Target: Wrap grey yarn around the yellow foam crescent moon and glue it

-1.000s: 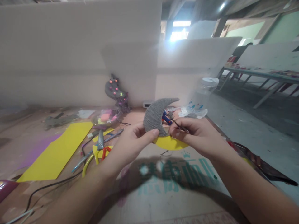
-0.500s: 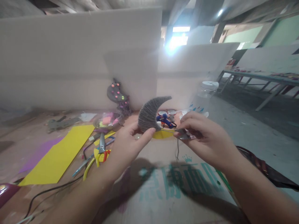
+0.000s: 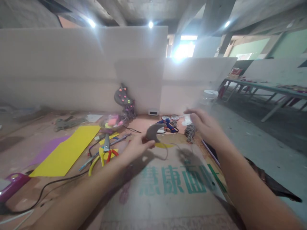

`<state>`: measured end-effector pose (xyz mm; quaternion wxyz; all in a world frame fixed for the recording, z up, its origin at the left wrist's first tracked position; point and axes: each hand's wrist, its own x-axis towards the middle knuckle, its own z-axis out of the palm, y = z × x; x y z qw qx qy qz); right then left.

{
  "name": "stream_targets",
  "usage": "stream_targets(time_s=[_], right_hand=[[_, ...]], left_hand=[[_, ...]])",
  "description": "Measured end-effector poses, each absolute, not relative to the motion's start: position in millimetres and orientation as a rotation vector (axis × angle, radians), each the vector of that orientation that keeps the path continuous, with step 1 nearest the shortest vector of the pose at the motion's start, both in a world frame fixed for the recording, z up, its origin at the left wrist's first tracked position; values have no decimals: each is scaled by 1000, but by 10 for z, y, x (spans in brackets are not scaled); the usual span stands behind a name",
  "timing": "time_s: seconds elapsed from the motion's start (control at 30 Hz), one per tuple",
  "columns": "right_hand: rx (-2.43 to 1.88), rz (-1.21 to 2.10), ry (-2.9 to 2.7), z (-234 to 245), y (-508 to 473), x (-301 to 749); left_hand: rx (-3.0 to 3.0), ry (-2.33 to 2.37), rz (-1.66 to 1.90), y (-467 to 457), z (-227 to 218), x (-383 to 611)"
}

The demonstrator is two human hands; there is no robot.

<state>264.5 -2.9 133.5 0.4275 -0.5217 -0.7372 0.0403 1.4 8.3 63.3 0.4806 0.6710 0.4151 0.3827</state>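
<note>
My left hand (image 3: 133,150) grips a grey crescent moon (image 3: 153,132) wrapped in yarn, pinched by its lower end between thumb and fingers. A loose yarn tail (image 3: 167,154) curls down from it over the pale board (image 3: 153,199) with green printed characters. To the right, my right hand (image 3: 206,129) is raised, blurred, its fingers stretched out with nothing seen in them. Just below its fingers sits a grey yarn bundle (image 3: 190,131), apart from the hand. Behind the crescent is a blue glue gun (image 3: 170,126).
On the left lie scissors (image 3: 106,145) with yellow and red handles, a yellow sheet (image 3: 68,148), a purple sheet (image 3: 46,150) and a black cable (image 3: 55,181). A decorated grey moon (image 3: 123,96) leans at the back. A white-lidded jar (image 3: 211,94) stands back right.
My right hand has let go of the yarn and moved up and right, its fingers now extended. My left hand has lowered the crescent slightly, and the view has tilted up.
</note>
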Motion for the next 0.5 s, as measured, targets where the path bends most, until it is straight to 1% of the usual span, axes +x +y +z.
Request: stream_targets(time_s=[0.03, 0.13, 0.23, 0.3, 0.5], right_hand=[[-1318, 85, -1893, 1198, 90, 2621], [-1362, 257, -2075, 719, 373, 2431], [-1385, 375, -2151, 375, 495, 2286], [-1438, 379, -2132, 300, 530, 2331], [-1664, 248, -1917, 374, 728, 2851]], left_hand=[[1567, 994, 925, 93, 468, 46], [1451, 974, 908, 126, 71, 120], [1410, 968, 917, 161, -76, 142], [1401, 960, 924, 175, -74, 144], [1383, 918, 917, 155, 2, 165]])
